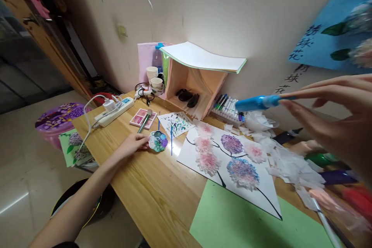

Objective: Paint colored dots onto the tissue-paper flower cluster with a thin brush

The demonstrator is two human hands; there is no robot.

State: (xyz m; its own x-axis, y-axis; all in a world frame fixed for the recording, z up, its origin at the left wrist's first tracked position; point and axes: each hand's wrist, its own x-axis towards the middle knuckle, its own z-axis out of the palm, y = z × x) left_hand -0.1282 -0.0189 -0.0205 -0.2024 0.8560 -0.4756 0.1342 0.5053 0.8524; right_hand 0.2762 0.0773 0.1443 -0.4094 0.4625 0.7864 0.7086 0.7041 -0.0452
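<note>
Meanwhile right hand (334, 120) fingers pinching blue pen (258, 103), raised, left hand (134, 143) loosely open, fingertips touching paint palette (158, 141)

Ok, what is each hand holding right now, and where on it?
The right hand holds a blue pen-like tool by its near end, between the fingertips. The left hand holds nothing; its fingertips touch the rim of the flower-shaped paint palette.

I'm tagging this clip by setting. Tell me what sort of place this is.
Probably a home craft corner: a wooden table against a wall, holding a flower artwork of tissue blooms, a paint palette by the left hand, and a row of markers.
</note>
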